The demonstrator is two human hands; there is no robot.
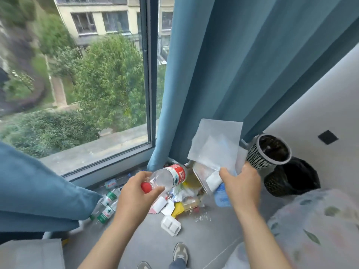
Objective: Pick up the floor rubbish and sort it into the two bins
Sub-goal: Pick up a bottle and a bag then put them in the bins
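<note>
Grey floor [204, 235] below a large window [97, 74] and a blue curtain [223, 65]. Left of the left hand, green-labelled bottles [107, 202] lie on the floor. Left hand [136, 193]: fingers curled round the neck end of a clear red-capped bottle [169, 176], held off the floor. Between the hands and beyond them, a pile of rubbish [184, 193]; nearer than the hands, a white pack [171, 225]. Right hand [242, 183]: grips a bundle of white sheets [215, 144], raised. Right of it stand a mesh bin [256, 156] and, just beside it, a black-lined bin [291, 177].
</note>
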